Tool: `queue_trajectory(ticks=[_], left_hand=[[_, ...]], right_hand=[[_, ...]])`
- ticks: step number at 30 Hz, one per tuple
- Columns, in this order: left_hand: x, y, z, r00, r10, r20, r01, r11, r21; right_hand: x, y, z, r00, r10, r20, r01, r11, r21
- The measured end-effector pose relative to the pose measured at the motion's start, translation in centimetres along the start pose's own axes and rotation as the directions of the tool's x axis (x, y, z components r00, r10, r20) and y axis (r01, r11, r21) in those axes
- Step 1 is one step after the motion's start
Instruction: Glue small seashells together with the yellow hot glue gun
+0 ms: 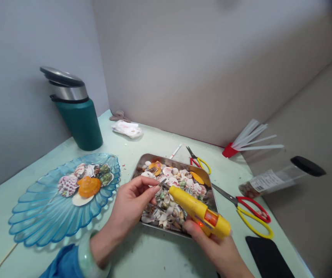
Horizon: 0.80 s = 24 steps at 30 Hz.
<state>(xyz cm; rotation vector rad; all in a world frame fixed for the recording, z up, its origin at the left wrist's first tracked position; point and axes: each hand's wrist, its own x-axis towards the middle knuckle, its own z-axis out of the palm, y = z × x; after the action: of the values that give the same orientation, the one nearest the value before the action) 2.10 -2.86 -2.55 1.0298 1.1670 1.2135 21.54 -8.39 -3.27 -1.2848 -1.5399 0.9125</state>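
Gripping yellow glue gun in right hand with fingers mostly hidden, over 4 o'clock of shell tray. Pinching something tiny in left hand at gun's 10 o'clock, too blurry tbh.

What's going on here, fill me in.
A person is working with two hands over a metal tray full of seashells. The right hand holds a yellow glue gun; the left hand is pinched just in front of it, on something too small to make out. To the left, a blue scalloped dish holds several shells, an orange one among them.
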Motion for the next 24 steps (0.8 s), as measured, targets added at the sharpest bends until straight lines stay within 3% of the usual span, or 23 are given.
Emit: queue_trajectory(ticks=[12,17,24], left_hand=[[-0.12,0.24,0.14,1.000,-0.021,-0.020,0.021,1.000,-0.006],[-0.06,0.31,0.16,1.000,-0.019,-0.018,0.019,1.000,0.000],[-0.11,0.28,0.20,1.000,-0.018,-0.014,0.018,1.000,0.009]], right_hand=[[-0.37,-0.37,0.30,0.992,0.084,-0.090,-0.085,0.996,-0.010],[-0.17,-0.32,0.13,0.999,0.033,-0.028,-0.034,0.999,-0.032],[-0.13,-0.51,0.20,0.999,-0.004,-0.044,0.003,1.000,-0.028]])
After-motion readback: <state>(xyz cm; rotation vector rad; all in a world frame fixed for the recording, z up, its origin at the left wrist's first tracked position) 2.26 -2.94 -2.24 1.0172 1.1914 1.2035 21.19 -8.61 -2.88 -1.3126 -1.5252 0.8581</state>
